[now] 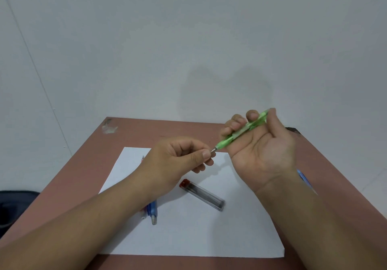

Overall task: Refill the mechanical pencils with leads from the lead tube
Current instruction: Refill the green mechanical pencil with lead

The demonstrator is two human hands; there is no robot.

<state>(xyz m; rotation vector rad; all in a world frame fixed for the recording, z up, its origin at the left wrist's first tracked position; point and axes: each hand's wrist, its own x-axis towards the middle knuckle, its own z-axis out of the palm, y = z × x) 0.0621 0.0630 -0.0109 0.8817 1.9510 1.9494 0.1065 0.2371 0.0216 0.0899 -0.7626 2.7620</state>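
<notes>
My right hand [259, 142] was raised above the desk, palm turned toward me, its fingers curled around a green mechanical pencil [240, 132]. My thumb lay near the pencil's top end. The pencil's long axis ran on a slant, from the cap end at the upper right down to its metal tip [214, 149] at the lower left. That tip pointed straight at my left hand [184, 156], which sat just beside it, thumb and forefinger pinched together right at the point. Whether a lead was between those fingers was too fine to tell. I judged the step to be working a lead at the tip, so the move ahead turned on keeping my pinch lined up with the pencil's slanted axis.

Below and between my hands, the lead tube [202, 194] lay flat on a white sheet of paper [209, 234], its red cap toward the upper left and its clear body running to the lower right. It sat nearer my left hand. A blue pencil [152, 212] and a thinner pencil [143, 214] beside it lay partly under my left forearm. Another blue pencil [304, 178] showed past my right wrist. The paper rested on the reddish-brown desk [146, 129].
</notes>
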